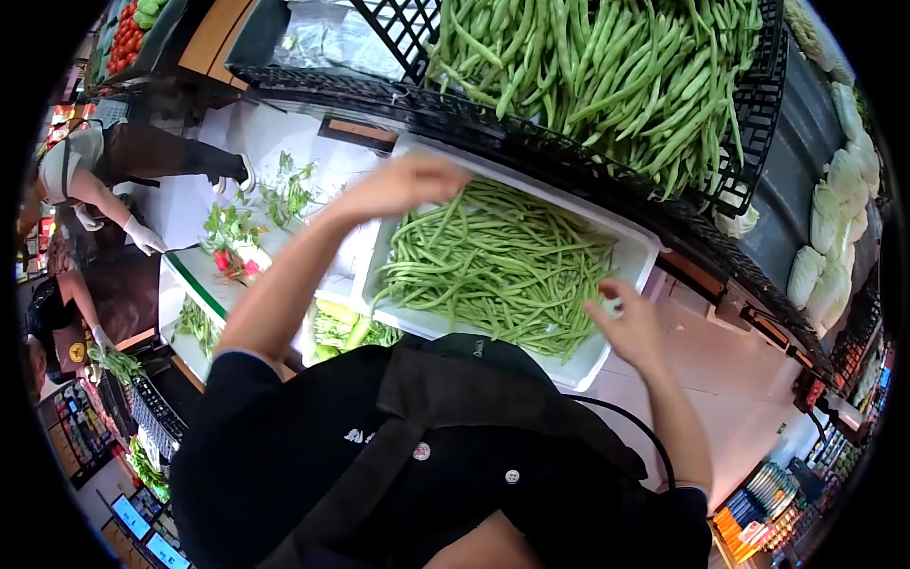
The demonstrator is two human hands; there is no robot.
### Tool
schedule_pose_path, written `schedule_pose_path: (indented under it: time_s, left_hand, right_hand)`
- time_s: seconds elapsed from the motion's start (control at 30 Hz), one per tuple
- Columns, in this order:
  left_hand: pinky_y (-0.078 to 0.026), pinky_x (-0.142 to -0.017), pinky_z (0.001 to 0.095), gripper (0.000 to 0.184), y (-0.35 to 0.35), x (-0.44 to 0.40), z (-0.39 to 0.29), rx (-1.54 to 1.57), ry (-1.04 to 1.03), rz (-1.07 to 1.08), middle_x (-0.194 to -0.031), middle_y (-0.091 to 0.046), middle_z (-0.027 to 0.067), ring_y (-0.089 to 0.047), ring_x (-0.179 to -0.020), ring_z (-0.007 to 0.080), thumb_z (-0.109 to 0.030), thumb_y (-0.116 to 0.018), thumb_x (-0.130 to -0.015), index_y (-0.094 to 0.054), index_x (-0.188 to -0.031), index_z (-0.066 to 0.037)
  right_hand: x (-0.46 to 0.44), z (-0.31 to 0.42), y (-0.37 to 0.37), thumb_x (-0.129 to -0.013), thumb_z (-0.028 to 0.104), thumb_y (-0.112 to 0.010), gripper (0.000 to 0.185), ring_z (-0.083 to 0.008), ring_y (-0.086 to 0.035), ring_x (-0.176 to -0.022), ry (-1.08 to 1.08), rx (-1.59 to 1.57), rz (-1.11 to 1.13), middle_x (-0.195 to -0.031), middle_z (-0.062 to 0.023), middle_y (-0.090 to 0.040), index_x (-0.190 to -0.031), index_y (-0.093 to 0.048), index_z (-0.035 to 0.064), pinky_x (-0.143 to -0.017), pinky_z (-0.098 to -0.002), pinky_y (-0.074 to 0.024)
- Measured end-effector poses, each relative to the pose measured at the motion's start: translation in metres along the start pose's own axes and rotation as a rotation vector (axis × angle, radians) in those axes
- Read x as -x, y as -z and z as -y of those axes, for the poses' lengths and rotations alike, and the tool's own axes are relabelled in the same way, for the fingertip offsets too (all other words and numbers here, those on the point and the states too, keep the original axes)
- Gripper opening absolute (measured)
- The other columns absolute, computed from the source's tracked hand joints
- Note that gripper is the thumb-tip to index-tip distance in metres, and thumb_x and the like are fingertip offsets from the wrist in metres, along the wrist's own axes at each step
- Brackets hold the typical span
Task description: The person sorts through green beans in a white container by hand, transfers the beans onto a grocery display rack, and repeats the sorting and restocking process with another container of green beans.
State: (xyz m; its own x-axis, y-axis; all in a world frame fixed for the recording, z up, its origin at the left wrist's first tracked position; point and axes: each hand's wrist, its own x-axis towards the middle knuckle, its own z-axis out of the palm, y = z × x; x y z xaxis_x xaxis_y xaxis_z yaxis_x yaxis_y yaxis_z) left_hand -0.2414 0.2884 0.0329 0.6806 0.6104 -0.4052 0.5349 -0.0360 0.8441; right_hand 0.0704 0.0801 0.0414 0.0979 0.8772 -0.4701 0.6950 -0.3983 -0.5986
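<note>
A white foam box [646,254] filled with green beans [502,261] lies in front of my body. My left hand [417,185] is over the box's far left corner, blurred, and I cannot make out whether its fingers hold anything. At the near right side of the box is my right hand [630,322], its thumb and fingers apart, beside the beans and the right wall. A small white patch shows between those fingers, too unclear to name. Past the box, a black crate [773,104] holds a big heap of green beans [607,76].
Chinese cabbages [834,237] lie on the shelf at right. Leafy greens [355,327] sit left of the box. Further left, a gloved person [104,171] bends over, with another gloved person [71,294] nearby. Tomatoes [126,40] are at upper left.
</note>
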Motion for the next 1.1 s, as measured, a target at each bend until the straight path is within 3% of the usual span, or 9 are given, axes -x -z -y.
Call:
schedule_pose_path:
  time_s: [0.07, 0.2, 0.23, 0.37, 0.47, 0.6, 0.63, 0.83, 1.1]
  left_hand:
    - [-0.038, -0.098, 0.0361, 0.066, -0.051, 0.012, 0.076, -0.091, 0.410, -0.071, -0.127, -0.049, 0.0189, -0.049, -0.115, 0.0327, -0.033, -0.064, -0.077, -0.042, -0.130, -0.002]
    - [-0.028, -0.104, 0.0391, 0.086, -0.105, 0.003, 0.137, -0.562, 0.205, -0.398, -0.137, -0.036, 0.0190, -0.029, -0.130, 0.0314, -0.034, -0.071, -0.068, -0.030, -0.135, 0.000]
    - [-0.024, -0.106, 0.0450, 0.085, -0.111, -0.008, 0.149, -0.451, 0.250, -0.469, -0.140, -0.031, 0.0161, -0.028, -0.130, 0.0315, -0.031, -0.071, -0.068, -0.029, -0.137, -0.007]
    - [-0.015, -0.103, 0.0621, 0.063, -0.125, -0.028, 0.120, -0.731, 0.321, -0.008, -0.135, -0.041, 0.0089, -0.030, -0.129, 0.0264, -0.024, -0.065, -0.070, -0.043, -0.129, -0.020]
    - [-0.015, -0.105, 0.0595, 0.060, -0.118, -0.029, 0.109, -1.024, 0.232, 0.126, -0.129, -0.046, 0.0084, -0.034, -0.126, 0.0267, -0.020, -0.063, -0.069, -0.047, -0.126, -0.021]
    - [-0.018, -0.105, 0.0567, 0.065, -0.096, -0.051, 0.122, -0.527, -0.002, -0.222, -0.132, -0.042, 0.0122, -0.035, -0.125, 0.0309, -0.019, -0.063, -0.069, -0.042, -0.130, -0.013]
    - [-0.014, -0.106, 0.0567, 0.087, -0.093, -0.061, 0.125, -0.508, 0.020, -0.130, -0.139, -0.033, 0.0153, -0.024, -0.132, 0.0316, -0.032, -0.071, -0.065, -0.029, -0.138, -0.011]
    - [-0.004, -0.107, 0.0564, 0.131, -0.114, -0.059, 0.102, -0.919, 0.144, 0.058, -0.144, -0.014, 0.0225, -0.002, -0.136, 0.0377, -0.055, -0.080, -0.044, -0.006, -0.144, -0.014]
    - [-0.009, -0.107, 0.0532, 0.128, -0.106, -0.063, 0.106, -0.754, 0.172, 0.040, -0.146, -0.003, 0.0252, -0.002, -0.135, 0.0423, -0.047, -0.082, -0.047, -0.005, -0.144, -0.018]
  right_hand:
    - [-0.003, -0.046, -0.049, -0.074, 0.042, -0.068, 0.069, -0.0344, -0.047, -0.113, -0.136, 0.120, 0.060, -0.121, -0.0239, -0.049, -0.120, -0.046, -0.0049, -0.095, -0.0402, -0.0389]
    - [-0.020, -0.063, -0.098, -0.069, 0.043, -0.071, 0.086, -0.0376, -0.031, -0.126, 0.014, 0.309, -0.001, -0.134, -0.0249, -0.034, -0.129, -0.034, -0.0055, -0.104, -0.0409, -0.0290]
    - [-0.029, -0.057, -0.103, -0.066, 0.043, -0.073, 0.089, -0.0367, -0.028, -0.128, 0.019, 0.291, -0.026, -0.137, -0.0236, -0.031, -0.130, -0.033, -0.0040, -0.106, -0.0407, -0.0255]
    - [-0.087, -0.042, -0.104, -0.063, 0.046, -0.075, 0.096, -0.0354, -0.025, -0.130, 0.055, 0.408, -0.086, -0.139, -0.0226, -0.028, -0.133, -0.030, -0.0024, -0.107, -0.0411, -0.0244]
    - [-0.125, -0.038, -0.107, -0.057, 0.050, -0.077, 0.104, -0.0338, -0.023, -0.132, -0.037, 0.388, -0.049, -0.142, -0.0211, -0.024, -0.134, -0.029, -0.0014, -0.107, -0.0429, -0.0228]
    - [-0.142, -0.020, -0.105, -0.046, 0.061, -0.077, 0.123, -0.0339, -0.016, -0.134, -0.171, 0.551, 0.148, -0.144, -0.0201, -0.018, -0.137, -0.022, -0.0007, -0.109, -0.0461, -0.0156]
    - [-0.144, -0.011, -0.101, -0.045, 0.063, -0.077, 0.126, -0.0345, -0.014, -0.135, -0.183, 0.615, 0.220, -0.144, -0.0208, -0.018, -0.137, -0.020, -0.0011, -0.109, -0.0462, -0.0139]
    - [-0.122, -0.032, -0.121, -0.044, 0.067, -0.074, 0.132, -0.0361, -0.011, -0.135, 0.022, 0.826, 0.194, -0.142, -0.0239, -0.019, -0.137, -0.016, -0.0042, -0.110, -0.0464, -0.0098]
    - [-0.124, -0.047, -0.127, -0.048, 0.052, -0.081, 0.121, -0.0376, -0.019, -0.131, 0.136, 0.775, 0.105, -0.140, -0.0242, -0.022, -0.136, -0.018, -0.0016, -0.109, -0.0462, -0.0148]
